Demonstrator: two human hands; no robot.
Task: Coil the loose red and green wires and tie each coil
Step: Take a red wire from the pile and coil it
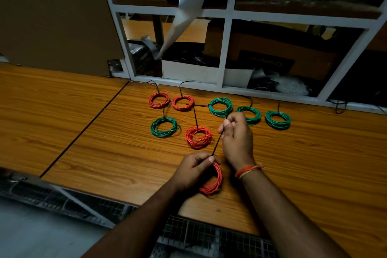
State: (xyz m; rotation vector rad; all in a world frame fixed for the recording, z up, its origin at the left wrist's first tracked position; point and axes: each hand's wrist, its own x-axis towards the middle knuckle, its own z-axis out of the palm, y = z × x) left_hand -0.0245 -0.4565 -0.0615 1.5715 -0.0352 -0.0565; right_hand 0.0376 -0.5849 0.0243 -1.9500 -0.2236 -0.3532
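The left hand [194,165] pinches the top of a red coil [212,180] between thumb and fingers, where a black tie [217,142] leaves it. The right hand [236,138], just beyond and to the right, is curled around the upper part of that tie, which runs taut between the two hands. Beyond the hands, seven tied coils lie on the wooden table [83,111]: three red and four green, the nearest red one [198,136] just left of the right hand. Bare wood stretches left of the left hand and right of the right wrist. The table's near edge runs under the forearms; a white frame [228,88] bounds the far edge.
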